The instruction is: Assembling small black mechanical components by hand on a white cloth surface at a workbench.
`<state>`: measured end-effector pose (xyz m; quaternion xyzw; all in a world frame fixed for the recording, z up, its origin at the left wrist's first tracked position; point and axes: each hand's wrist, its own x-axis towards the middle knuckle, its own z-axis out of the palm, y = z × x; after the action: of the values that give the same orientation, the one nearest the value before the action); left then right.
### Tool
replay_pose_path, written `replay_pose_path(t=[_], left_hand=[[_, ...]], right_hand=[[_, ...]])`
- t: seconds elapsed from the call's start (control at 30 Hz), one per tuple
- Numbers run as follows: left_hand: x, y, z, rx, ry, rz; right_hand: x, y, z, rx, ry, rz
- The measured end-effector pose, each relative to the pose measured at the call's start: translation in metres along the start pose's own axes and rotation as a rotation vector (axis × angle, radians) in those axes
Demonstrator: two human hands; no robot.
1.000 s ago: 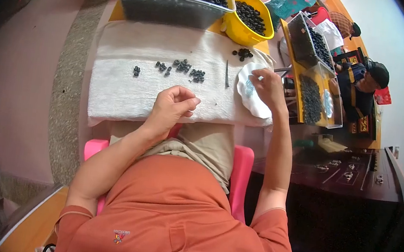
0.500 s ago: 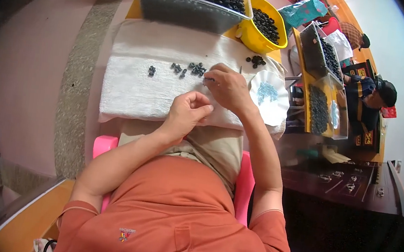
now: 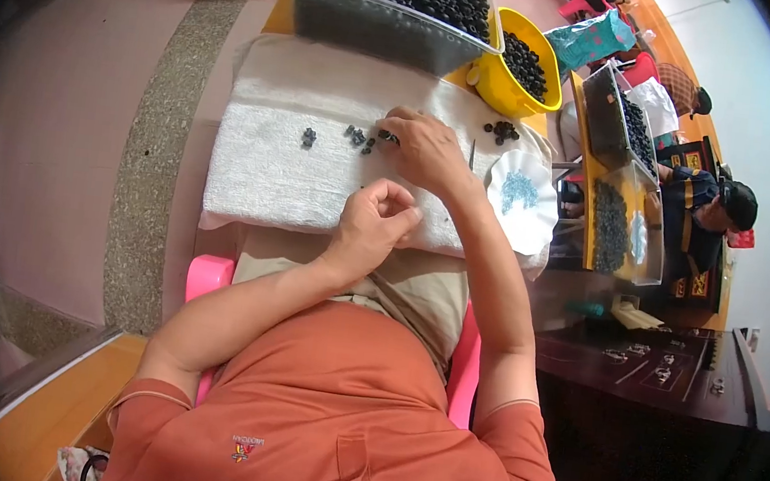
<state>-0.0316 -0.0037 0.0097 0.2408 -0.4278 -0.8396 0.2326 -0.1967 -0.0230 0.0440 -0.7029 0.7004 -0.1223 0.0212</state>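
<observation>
On the white towel (image 3: 269,170), my right hand (image 3: 428,155) reaches over the right end of a row of small black ring-shaped pieces (image 3: 356,136). Its bent fingers are closed at the pieces there and hide some of them; what is between the fingertips is hidden. Closer to my body, my left hand (image 3: 374,225) is curled with thumb and fingers nearly together, and anything in that pinch is too small to make out. A separate little cluster of black pieces (image 3: 308,139) lies at the left. Right of my right hand is a white fluted dish (image 3: 539,222) holding light-blue bits (image 3: 519,191).
Beyond the towel stand a clear tub (image 3: 380,36) full of black pieces and a yellow bucket (image 3: 508,93) with more. Loose black pieces (image 3: 502,132) and a thin dark tool (image 3: 472,154) lie near the dish. At right, a person (image 3: 707,206) sits by another table with tubs.
The whole view has shifted, so the table appears farther right. My right hand has moved left over the black pieces, covering more of the group. My left hand keeps its pinch.
</observation>
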Motion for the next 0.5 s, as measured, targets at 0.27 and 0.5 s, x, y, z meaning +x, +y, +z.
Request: replay_pose_path(t=[0.27, 0.5], left_hand=[[0.003, 0.005, -0.002, 0.014, 0.049, 0.009], [0.011, 0.004, -0.011, -0.090, 0.126, 0.041]], right_hand=[[-0.003, 0.000, 0.001, 0.008, -0.055, 0.036], [-0.036, 0.005, -0.005, 0.392, 0.222, 0.078]])
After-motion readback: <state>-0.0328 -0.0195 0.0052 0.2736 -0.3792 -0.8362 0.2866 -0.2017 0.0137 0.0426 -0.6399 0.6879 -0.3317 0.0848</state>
